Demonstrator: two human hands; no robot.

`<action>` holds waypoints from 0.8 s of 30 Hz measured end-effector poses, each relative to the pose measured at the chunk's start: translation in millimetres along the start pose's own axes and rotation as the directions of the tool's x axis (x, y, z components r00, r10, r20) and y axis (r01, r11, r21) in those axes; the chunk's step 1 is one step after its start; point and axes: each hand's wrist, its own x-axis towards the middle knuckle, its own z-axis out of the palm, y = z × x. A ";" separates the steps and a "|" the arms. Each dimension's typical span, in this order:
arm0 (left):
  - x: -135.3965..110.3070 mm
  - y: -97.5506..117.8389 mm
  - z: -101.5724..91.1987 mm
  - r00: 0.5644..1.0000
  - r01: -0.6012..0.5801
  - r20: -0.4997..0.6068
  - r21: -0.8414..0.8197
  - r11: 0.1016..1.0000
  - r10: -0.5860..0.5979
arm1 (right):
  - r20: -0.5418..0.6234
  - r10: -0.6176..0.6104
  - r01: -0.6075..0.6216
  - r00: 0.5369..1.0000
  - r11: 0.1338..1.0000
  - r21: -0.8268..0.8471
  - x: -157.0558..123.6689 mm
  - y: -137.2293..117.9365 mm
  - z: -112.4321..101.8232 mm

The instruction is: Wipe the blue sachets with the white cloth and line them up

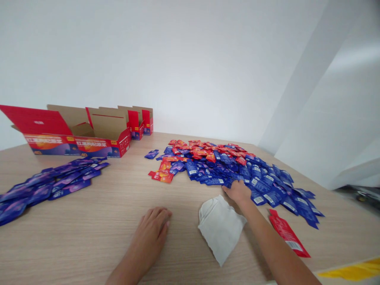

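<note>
My left hand (152, 229) lies flat on the wooden table (97, 221), fingers together and stretched out, holding nothing. My right hand (238, 190) reaches forward to the near edge of a big pile of blue and red sachets (234, 170); its fingers touch the blue packets, and whether they grip one is hidden. A crumpled white cloth (220, 225) lies between my two arms, just left of my right forearm. One red sachet (287, 233) lies alone to the right of that forearm.
A row of purple-blue sachets (50, 184) is spread at the left. Open red cardboard boxes (77, 132) stand at the back left, smaller ones (142, 122) behind. A yellow strip (350, 271) shows at the lower right corner. White walls surround the table.
</note>
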 end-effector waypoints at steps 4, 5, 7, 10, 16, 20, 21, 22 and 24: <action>0.2 0.0 -1.0 1.000 0.000 0.011 -0.001 1.000 0.000 | -0.012 -0.069 0.069 0.998 0.997 -0.042 -2.9 3.2 -3.0; 0.2 -0.1 -1.2 1.000 -0.002 0.012 -0.002 1.000 0.002 | -0.013 -0.077 0.076 0.997 0.996 -0.050 -2.5 5.3 -3.9; 0.0 -0.1 -1.3 1.000 -0.005 0.013 -0.005 1.000 0.006 | -0.014 -0.085 0.084 0.996 0.994 -0.065 -1.9 10.1 -5.6; -0.4 0.8 -1.0 1.000 -0.005 0.009 -0.009 1.000 0.005 | -0.021 -0.092 0.090 0.996 0.993 -0.082 -3.2 15.4 -6.8; -1.4 3.1 0.6 1.000 -0.004 -0.006 -0.016 1.000 0.004 | -0.076 -0.098 0.092 0.992 0.993 -0.078 -11.9 13.8 -4.2; -1.7 3.4 0.6 1.000 -0.010 -0.007 -0.027 1.000 0.010 | -0.097 -0.084 0.077 0.992 0.994 -0.073 -14.3 11.7 -0.8; -1.9 3.6 0.4 1.000 -0.012 -0.007 -0.033 0.999 0.012 | -0.092 -0.085 0.079 0.992 0.994 -0.072 -14.6 12.0 -1.0; -2.3 3.9 0.0 1.000 -0.014 -0.009 -0.040 0.999 0.014 | -0.086 -0.087 0.081 0.993 0.994 -0.070 -14.9 12.7 -2.0; -3.1 4.5 -0.9 1.000 -0.015 -0.017 -0.056 0.998 0.014 | -0.076 -0.092 0.088 0.993 0.994 -0.061 -15.8 15.6 -7.3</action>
